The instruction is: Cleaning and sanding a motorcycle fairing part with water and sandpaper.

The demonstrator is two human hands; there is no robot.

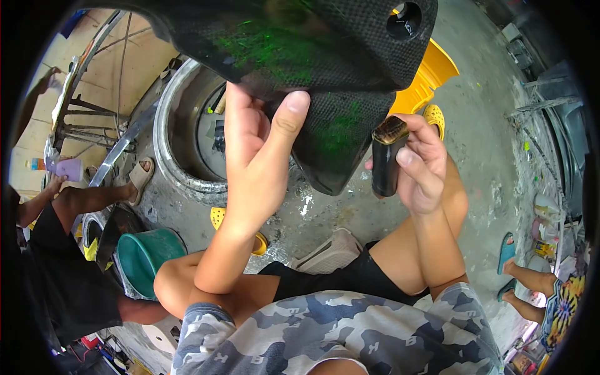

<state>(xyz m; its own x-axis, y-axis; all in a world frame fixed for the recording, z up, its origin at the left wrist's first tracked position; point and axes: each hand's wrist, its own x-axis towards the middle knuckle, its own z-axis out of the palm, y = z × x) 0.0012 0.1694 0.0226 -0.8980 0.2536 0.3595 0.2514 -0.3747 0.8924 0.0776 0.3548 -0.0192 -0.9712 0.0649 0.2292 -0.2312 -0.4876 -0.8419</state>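
Note:
A large dark panel with a carbon-fibre weave (350, 59) and bright green streaks fills the top middle of the head view. My left hand (259, 137) is closed on its lower edge, thumb on the face and fingers behind. Toward the upper right of the panel is a round hole. To the right of the panel's lower tip, my right hand (422, 165) grips a short black cylinder (385, 165), held upright. Its top end looks brown and rough; I cannot tell its exact kind. The panel's upper part runs out of view.
Beyond my left hand lies a round metal rim (172, 156) on the wet grey floor. A green bucket (150, 256) stands by my left knee, a yellow plastic part (434, 72) behind the panel. A person (69, 269) works at left; another's legs (525, 290) show at right.

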